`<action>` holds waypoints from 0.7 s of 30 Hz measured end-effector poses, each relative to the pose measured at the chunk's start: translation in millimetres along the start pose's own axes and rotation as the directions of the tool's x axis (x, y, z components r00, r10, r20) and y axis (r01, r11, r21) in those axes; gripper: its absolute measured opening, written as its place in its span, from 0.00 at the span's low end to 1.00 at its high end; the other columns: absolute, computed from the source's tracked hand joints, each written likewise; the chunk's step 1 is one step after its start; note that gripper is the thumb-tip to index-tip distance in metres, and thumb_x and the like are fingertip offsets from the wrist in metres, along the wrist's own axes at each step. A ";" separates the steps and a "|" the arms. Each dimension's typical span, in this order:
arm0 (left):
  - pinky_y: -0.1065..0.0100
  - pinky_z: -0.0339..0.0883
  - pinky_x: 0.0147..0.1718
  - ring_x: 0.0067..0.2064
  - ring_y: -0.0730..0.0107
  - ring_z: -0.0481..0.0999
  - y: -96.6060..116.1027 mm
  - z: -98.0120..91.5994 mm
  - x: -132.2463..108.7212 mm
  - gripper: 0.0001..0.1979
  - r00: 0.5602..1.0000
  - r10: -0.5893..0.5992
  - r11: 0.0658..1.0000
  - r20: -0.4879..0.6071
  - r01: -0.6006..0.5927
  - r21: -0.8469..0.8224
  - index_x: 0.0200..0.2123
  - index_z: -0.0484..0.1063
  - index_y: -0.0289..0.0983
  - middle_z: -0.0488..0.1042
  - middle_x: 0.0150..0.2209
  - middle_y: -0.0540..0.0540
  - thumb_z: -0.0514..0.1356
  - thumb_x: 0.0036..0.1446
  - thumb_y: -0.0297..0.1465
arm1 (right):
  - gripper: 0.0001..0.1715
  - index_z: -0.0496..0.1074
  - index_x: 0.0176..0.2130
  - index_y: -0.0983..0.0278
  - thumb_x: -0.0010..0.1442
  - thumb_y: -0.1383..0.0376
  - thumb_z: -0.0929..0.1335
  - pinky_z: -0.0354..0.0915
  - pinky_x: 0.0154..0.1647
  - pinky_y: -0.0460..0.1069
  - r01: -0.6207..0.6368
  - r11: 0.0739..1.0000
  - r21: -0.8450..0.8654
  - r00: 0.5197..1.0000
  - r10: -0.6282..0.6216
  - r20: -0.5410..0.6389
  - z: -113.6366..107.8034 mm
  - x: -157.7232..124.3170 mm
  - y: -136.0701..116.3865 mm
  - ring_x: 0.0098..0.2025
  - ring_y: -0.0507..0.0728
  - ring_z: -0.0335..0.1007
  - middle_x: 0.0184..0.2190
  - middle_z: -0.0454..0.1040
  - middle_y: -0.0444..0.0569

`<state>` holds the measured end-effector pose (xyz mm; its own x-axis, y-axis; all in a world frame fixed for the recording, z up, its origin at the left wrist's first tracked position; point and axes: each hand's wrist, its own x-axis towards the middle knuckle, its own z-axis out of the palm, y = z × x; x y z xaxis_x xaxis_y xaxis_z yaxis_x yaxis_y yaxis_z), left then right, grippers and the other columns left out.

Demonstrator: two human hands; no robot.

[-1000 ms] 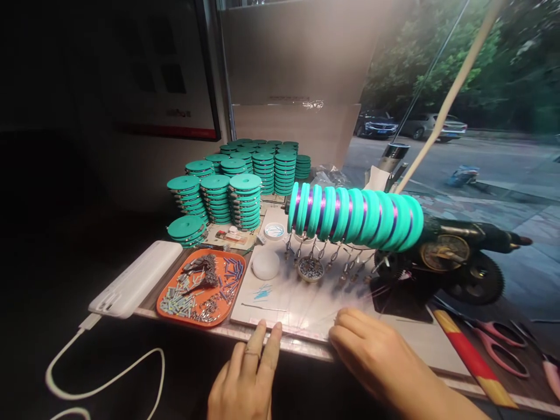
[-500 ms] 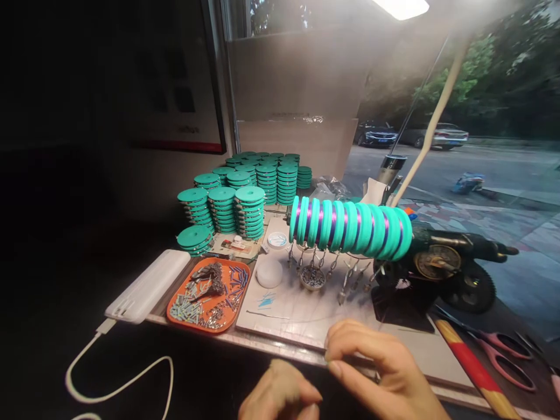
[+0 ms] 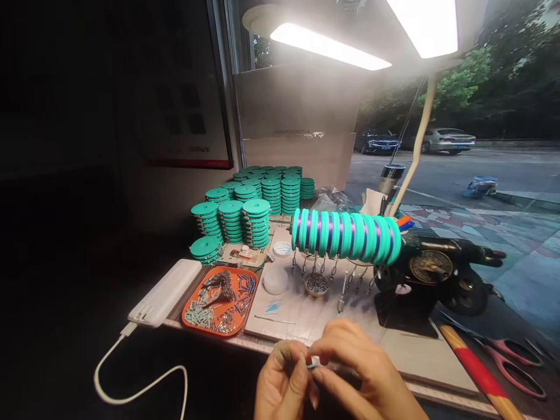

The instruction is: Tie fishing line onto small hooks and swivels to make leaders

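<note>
Both my hands meet at the bottom middle, in front of the white work board [image 3: 301, 318]. My left hand [image 3: 280, 382] is closed in a pinch, and my right hand [image 3: 363, 373] pinches toward it. Between the fingertips sits a tiny pale piece [image 3: 313, 363], too small to name. Above the board a row of teal spools [image 3: 345, 235] wound with purple line sits on a horizontal shaft of a black winding machine [image 3: 437, 271]. Small metal springs [image 3: 339, 280] hang under the spools.
Stacks of teal spools [image 3: 245, 216] stand at the back left. An orange tray [image 3: 222, 301] holds several small metal parts. A white power bank [image 3: 164, 300] with a cable lies left. A small bowl [image 3: 316, 284], scissors [image 3: 503, 359] and a red-yellow stick [image 3: 475, 370] lie nearby. Lamps [image 3: 332, 49] shine overhead.
My hands left the board's front edge, where the left lay flat, and came together in a pinch. The view tilted up, bringing the lamps in.
</note>
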<state>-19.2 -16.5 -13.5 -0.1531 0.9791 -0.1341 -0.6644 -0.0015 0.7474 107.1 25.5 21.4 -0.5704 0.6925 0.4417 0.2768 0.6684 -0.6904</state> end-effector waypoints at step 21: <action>0.75 0.64 0.25 0.24 0.78 0.71 10.7 -12.6 2.9 0.12 0.959 -0.169 0.985 0.225 0.157 0.070 0.24 0.69 0.33 0.72 0.23 0.50 0.68 0.42 0.33 | 0.07 0.63 0.30 0.64 0.57 0.74 0.61 0.55 0.35 0.49 0.066 0.982 -0.176 0.976 -0.027 0.214 -11.7 5.5 -2.3 0.34 0.54 0.60 0.27 0.66 0.45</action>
<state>-35.9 -16.2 -14.1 0.1303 0.9855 -0.1085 -0.6277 0.1668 0.7604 112.4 30.9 32.2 -0.7300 0.5998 0.3278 0.3699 0.7499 -0.5484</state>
